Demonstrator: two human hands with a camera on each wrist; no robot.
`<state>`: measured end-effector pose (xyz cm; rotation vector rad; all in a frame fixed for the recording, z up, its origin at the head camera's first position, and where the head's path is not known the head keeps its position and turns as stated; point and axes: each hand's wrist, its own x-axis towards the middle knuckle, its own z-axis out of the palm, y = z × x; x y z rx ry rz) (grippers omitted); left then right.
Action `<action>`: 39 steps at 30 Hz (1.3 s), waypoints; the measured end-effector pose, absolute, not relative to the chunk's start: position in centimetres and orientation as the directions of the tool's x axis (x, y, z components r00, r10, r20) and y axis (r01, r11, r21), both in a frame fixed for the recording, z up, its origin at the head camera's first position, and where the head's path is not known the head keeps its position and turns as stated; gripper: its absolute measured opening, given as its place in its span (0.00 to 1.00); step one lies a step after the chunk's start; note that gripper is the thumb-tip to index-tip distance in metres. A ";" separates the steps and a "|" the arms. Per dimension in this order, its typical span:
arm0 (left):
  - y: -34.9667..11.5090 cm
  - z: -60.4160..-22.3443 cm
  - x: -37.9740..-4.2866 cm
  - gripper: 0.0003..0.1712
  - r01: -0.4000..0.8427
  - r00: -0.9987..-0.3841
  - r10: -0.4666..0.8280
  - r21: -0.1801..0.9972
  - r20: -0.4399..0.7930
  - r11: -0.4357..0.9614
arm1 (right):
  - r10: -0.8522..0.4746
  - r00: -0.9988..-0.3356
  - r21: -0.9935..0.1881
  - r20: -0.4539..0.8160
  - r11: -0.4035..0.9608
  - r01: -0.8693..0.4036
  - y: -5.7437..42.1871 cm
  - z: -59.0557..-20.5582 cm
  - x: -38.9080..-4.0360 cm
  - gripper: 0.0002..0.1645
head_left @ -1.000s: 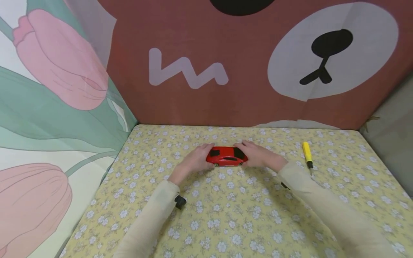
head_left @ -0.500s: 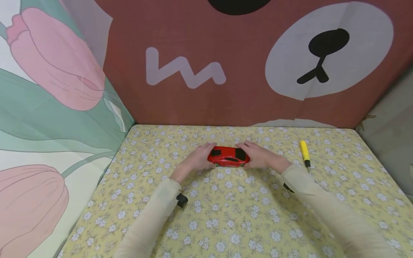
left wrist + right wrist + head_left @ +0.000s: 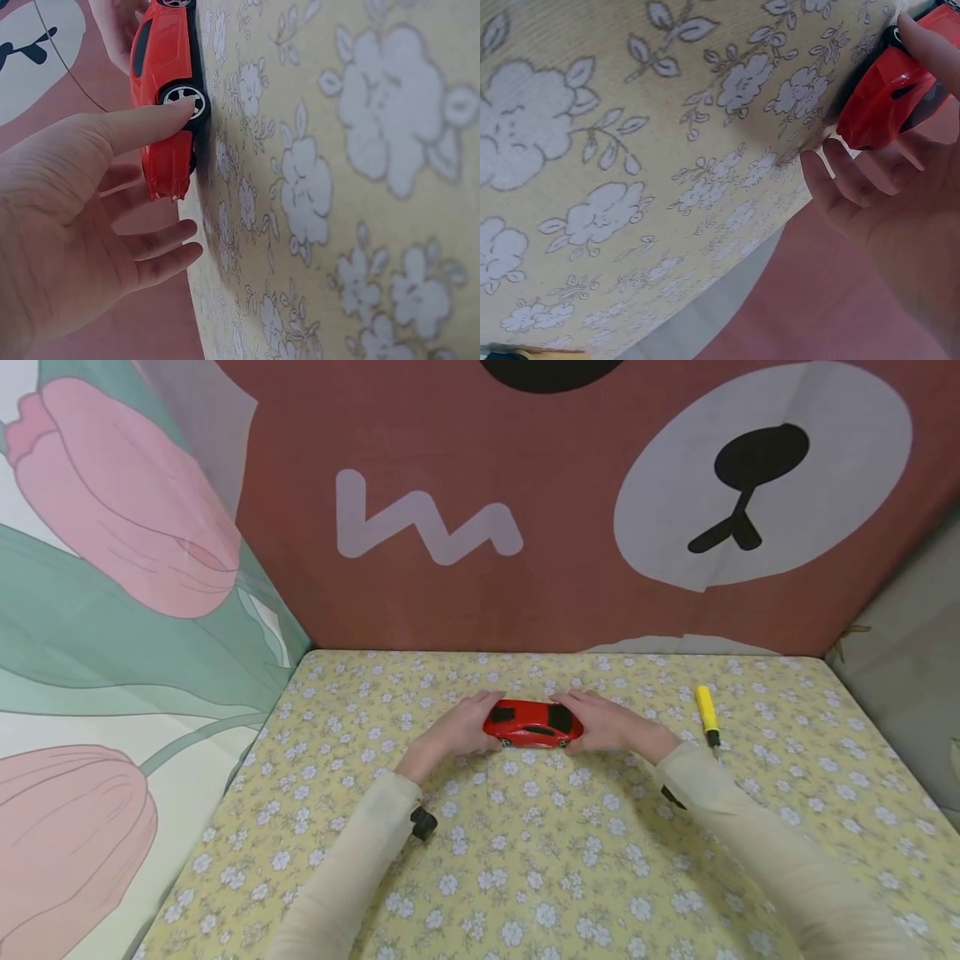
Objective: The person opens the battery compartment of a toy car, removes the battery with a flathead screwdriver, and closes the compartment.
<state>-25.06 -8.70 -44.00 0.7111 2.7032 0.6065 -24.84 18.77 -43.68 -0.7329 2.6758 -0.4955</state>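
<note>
A red toy car (image 3: 533,724) with dark windows stands on its wheels on the flowered tabletop, side-on in the head view. My left hand (image 3: 467,727) grips its left end. In the left wrist view the left thumb (image 3: 154,124) lies against a wheel, with the other fingers on the far side. At the car's right end my right hand (image 3: 603,722) has hold of it. The right wrist view shows the right thumb (image 3: 930,49) on the near side of the red toy car (image 3: 885,97) and fingers beyond it.
A screwdriver with a yellow handle (image 3: 707,710) lies to the right of the right hand. The flowered table (image 3: 517,860) meets a brown bear-patterned cloth (image 3: 450,602) at the back. A tulip-patterned cloth (image 3: 127,510) hangs at the left.
Both hands and the toy car have shifted slightly to the right along the table, closer to the screwdriver. The head view has turned a little. The hold on the car looks the same.
</note>
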 end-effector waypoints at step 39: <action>-8.3 -45.5 -25.6 0.51 0.401 -0.846 0.529 0.574 -0.068 0.714 | -0.469 -0.877 -0.436 -0.109 0.815 -0.382 19.5 -45.8 -24.1 0.56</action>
